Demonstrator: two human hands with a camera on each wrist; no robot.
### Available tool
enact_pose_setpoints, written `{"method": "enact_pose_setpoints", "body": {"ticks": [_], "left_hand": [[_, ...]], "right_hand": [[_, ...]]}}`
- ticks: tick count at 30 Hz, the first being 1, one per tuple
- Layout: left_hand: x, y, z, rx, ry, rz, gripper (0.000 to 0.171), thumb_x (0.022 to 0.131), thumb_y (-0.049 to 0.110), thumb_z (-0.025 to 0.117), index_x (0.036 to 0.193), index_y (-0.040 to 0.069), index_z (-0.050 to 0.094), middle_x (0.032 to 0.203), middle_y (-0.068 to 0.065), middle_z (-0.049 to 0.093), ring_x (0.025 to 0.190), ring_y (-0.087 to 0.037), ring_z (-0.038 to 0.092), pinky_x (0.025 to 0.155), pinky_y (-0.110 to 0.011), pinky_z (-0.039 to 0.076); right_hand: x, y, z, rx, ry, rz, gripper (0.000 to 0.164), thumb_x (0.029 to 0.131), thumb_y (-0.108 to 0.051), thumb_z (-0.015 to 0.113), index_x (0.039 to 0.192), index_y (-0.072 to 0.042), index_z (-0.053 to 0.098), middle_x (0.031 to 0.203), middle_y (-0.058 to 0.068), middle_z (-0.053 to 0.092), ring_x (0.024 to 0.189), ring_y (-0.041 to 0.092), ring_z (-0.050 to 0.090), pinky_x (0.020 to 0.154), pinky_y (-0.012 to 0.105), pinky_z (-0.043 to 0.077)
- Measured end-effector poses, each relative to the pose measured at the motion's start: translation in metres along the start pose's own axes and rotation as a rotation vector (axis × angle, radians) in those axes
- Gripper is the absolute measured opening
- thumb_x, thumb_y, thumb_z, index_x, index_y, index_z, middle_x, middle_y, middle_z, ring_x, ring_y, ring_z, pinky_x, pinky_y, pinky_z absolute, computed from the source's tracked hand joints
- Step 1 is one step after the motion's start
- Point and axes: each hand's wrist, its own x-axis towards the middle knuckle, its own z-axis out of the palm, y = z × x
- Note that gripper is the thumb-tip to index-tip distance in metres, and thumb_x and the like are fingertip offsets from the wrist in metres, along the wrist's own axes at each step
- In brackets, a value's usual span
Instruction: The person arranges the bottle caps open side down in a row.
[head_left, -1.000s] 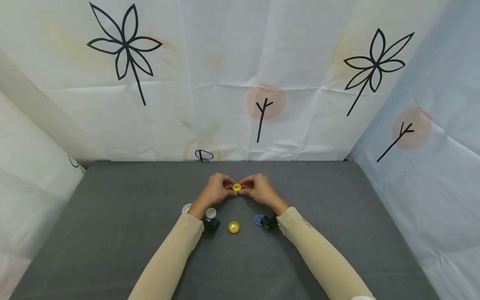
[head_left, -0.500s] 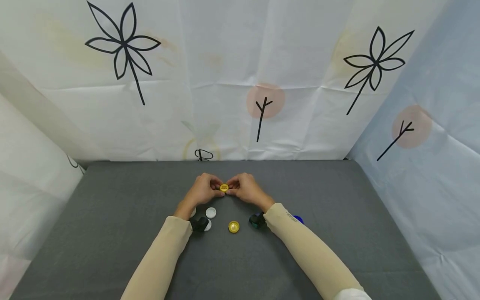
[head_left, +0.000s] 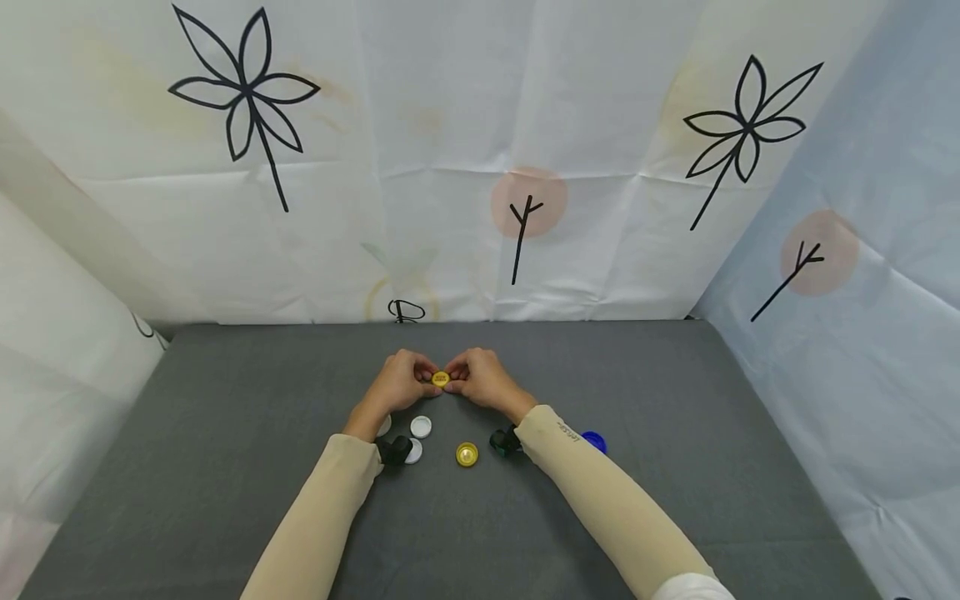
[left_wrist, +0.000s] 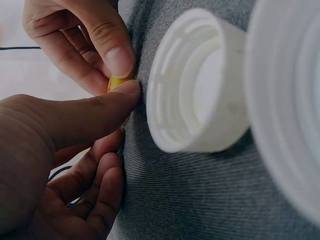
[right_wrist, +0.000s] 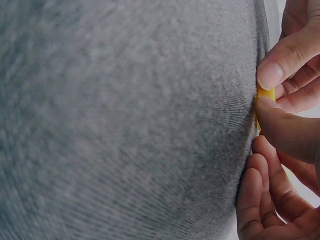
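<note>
A small yellow bottle cap (head_left: 441, 379), dark print on its top, lies at the grey cloth between my two hands. My left hand (head_left: 401, 382) pinches its left side with thumb and fingers. From the opposite side my right hand (head_left: 482, 379) pinches it the same way. In the left wrist view the thumbs hide most of the yellow cap (left_wrist: 116, 84). A sliver of the yellow cap (right_wrist: 266, 94) also shows between the thumbs in the right wrist view. Nearer my body sits a second yellow cap (head_left: 467, 454), its hollow side up.
Several white caps lie by my left wrist, one white cap (head_left: 421, 427) standing out; a white cap (left_wrist: 200, 85) looms close in the left wrist view. A blue cap (head_left: 595, 442) is partly behind my right sleeve. Patterned white curtains (head_left: 450, 167) rise behind the grey table (head_left: 675, 400).
Both hands have slid left across the table with the yellow cap held between them, slowing in the last half second. The blue cap now shows beyond the right sleeve; the second yellow cap stays put.
</note>
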Motion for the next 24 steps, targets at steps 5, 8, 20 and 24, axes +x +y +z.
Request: {"method": "enact_pose_setpoints", "body": {"ticks": [5,8,20,24], "left_hand": [[0.001,0.001,0.000,0.002,-0.016,-0.023,0.026,0.082,0.011,0.086,0.104,0.002,0.077,0.089,-0.003,0.069,0.082,-0.017,0.061,0.077,-0.038,0.051],[0.001,0.002,-0.001,0.005,-0.017,-0.029,0.026,0.083,0.011,0.086,0.105,0.001,0.077,0.090,-0.004,0.069,0.083,-0.018,0.061,0.077,-0.039,0.051],[-0.012,0.006,-0.005,-0.001,0.053,0.014,0.031,0.081,0.015,0.088,0.107,0.001,0.077,0.091,-0.004,0.070,0.083,-0.018,0.061,0.077,-0.039,0.050],[-0.023,0.012,-0.006,-0.020,0.032,0.065,0.032,0.083,0.014,0.086,0.111,0.002,0.076,0.095,-0.005,0.072,0.085,-0.019,0.063,0.079,-0.040,0.052]], "right_hand": [[0.000,0.000,0.001,-0.013,0.000,0.005,0.019,0.086,-0.009,0.082,0.103,-0.001,0.078,0.085,0.004,0.072,0.075,0.010,0.063,0.068,0.023,0.052],[0.001,0.001,0.001,-0.022,0.001,0.005,0.019,0.086,-0.009,0.083,0.104,-0.001,0.078,0.085,0.004,0.071,0.076,0.010,0.062,0.068,0.023,0.051],[-0.009,0.005,-0.004,0.008,0.029,0.005,0.024,0.086,-0.012,0.083,0.107,-0.002,0.078,0.091,0.007,0.071,0.082,0.015,0.065,0.074,0.026,0.053],[-0.020,0.006,-0.011,0.030,0.032,-0.030,0.025,0.087,-0.011,0.082,0.109,0.000,0.076,0.093,0.007,0.071,0.083,0.017,0.066,0.075,0.028,0.054]]}}
